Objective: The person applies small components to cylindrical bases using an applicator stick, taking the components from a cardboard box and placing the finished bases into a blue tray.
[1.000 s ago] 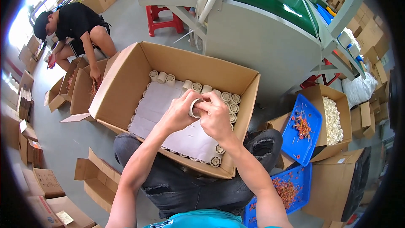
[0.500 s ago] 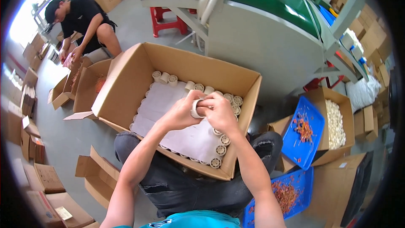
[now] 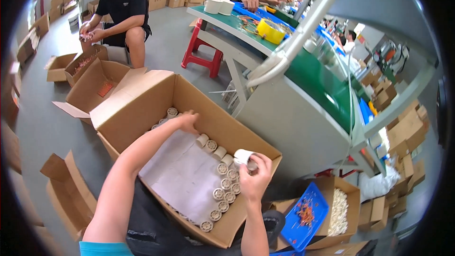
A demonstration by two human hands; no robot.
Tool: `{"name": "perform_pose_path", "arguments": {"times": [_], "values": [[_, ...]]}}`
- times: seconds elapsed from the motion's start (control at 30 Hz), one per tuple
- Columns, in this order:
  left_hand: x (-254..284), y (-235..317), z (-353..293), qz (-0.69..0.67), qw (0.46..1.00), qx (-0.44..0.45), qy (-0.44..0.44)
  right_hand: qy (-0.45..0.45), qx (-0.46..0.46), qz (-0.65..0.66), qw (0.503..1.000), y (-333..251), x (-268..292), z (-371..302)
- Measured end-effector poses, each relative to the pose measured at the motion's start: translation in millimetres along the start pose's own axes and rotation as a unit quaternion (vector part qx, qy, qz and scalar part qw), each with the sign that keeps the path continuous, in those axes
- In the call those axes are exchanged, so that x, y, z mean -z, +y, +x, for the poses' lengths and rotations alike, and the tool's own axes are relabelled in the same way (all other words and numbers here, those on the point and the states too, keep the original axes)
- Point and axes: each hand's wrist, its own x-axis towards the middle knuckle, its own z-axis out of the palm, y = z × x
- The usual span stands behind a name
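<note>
My right hand (image 3: 256, 175) is closed on a white cylindrical plastic part (image 3: 243, 155), held above the right side of a large cardboard box (image 3: 142, 104). A paler rounded piece shows behind my fingers, partly hidden. My left hand (image 3: 188, 122) reaches down inside the box by its far wall, thumb and fingers apart; its fingertips are partly hidden, so contact with a part cannot be made out. White round parts (image 3: 218, 193) with slotted faces line the box's right side and far side, some lying on their sides. A pale sheet (image 3: 175, 161) covers the middle.
A grey-framed conveyor with a green belt (image 3: 317, 83) stands beyond the box. At right are a blue tray (image 3: 308, 215) of small orange pieces and a carton of white parts (image 3: 337, 211). A co-worker (image 3: 121, 14) sits far left by open cartons (image 3: 95, 85); others work behind.
My hands were together on a white part. They have separated: the right keeps a white part, while the left has gone to the box's far side. The view has shifted, showing more background.
</note>
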Motion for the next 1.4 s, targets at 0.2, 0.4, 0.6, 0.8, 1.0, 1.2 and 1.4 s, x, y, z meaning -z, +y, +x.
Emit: {"name": "perform_pose_path", "arguments": {"times": [0.2, 0.4, 0.6, 0.8, 1.0, 1.2, 1.4], "values": [[-65.5, -105.6, 33.4, 0.125, 0.969, 0.191, 0.089, 0.122, -0.033, 0.116, 0.985, 16.3, 51.0, 40.3], [-84.4, -128.5, 28.8, 0.193, 0.955, 0.197, 0.108, 0.212, 0.156, 0.011, 0.965, -11.8, 56.1, 174.5], [-85.2, -116.0, 51.5, 0.134, 0.961, 0.203, 0.129, 0.234, 0.215, -0.136, 0.938, -4.4, 30.5, 368.8], [-89.1, -136.0, 60.8, 0.191, 0.939, 0.213, 0.190, 0.120, 0.145, -0.258, 0.948, 54.2, -23.1, 396.8], [-94.7, -142.1, 45.0, 0.228, 0.926, 0.245, 0.175, 0.212, 0.209, -0.219, 0.929, 42.4, -29.8, 381.6], [3.0, -64.9, -4.0, 0.143, 0.970, 0.178, 0.080, 0.293, 0.259, -0.152, 0.908, 12.0, 20.7, 298.7], [41.2, -2.6, -57.1, -0.038, 0.994, 0.004, 0.099, 0.063, 0.199, -0.229, 0.951, 69.7, 89.4, 106.5]]}}
